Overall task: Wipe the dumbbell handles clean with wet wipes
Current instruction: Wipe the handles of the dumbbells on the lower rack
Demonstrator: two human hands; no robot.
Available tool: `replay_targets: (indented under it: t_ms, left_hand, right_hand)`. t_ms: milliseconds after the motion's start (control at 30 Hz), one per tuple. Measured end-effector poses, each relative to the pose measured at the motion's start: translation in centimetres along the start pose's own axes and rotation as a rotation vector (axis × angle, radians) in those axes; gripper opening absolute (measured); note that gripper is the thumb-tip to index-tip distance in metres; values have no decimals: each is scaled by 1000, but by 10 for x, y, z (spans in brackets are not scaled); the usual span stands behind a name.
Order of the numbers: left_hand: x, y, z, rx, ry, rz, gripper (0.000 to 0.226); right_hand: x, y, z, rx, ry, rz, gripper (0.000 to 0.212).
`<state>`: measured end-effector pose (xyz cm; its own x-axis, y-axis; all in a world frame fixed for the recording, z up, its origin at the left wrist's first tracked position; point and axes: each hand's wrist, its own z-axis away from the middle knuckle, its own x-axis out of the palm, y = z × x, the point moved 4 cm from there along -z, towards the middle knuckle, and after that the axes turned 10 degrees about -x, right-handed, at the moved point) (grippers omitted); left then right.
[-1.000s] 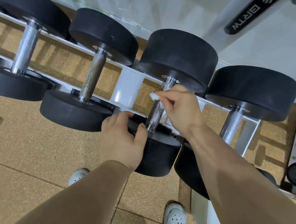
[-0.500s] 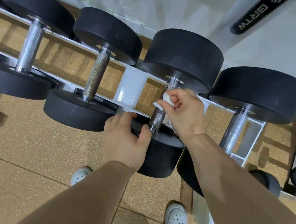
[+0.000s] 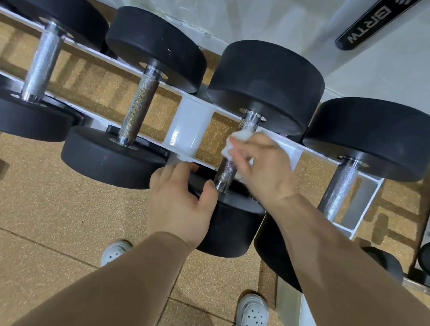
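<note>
Several black dumbbells lie across a white rack (image 3: pixel 186 130). The third dumbbell (image 3: pixel 266 80) has a knurled steel handle (image 3: pixel 226 173). My right hand (image 3: pixel 264 165) pinches a white wet wipe (image 3: pixel 233 141) and holds it against the middle of that handle. My left hand (image 3: pixel 178 201) grips the near black head (image 3: pixel 231 228) of the same dumbbell, thumb by the handle's base. Part of the handle is hidden behind my right hand and the wipe.
Dumbbells with bare steel handles lie left (image 3: pixel 138 109) and right (image 3: pixel 340 186) of the one I hold. A white wall and a machine frame with a black label (image 3: pixel 369 25) stand behind. My white shoes (image 3: pixel 251 323) are on the speckled tan floor.
My right hand has slid the wipe down the handle from near the far head towards the middle. My left hand has stayed on the near head.
</note>
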<state>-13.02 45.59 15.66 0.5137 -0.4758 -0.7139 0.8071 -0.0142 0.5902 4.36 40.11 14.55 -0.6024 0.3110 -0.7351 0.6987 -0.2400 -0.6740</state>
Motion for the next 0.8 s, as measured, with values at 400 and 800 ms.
replay_targets:
  t_ms: [400, 800]
  left_hand:
    - [0, 0, 1, -3, -3, -14, 55]
    - [1, -1, 1, 8, -2, -8, 54]
  right_hand:
    - [-7, 7, -11, 99, 32, 31, 27]
    - [-17, -1, -28, 100, 42, 48, 21]
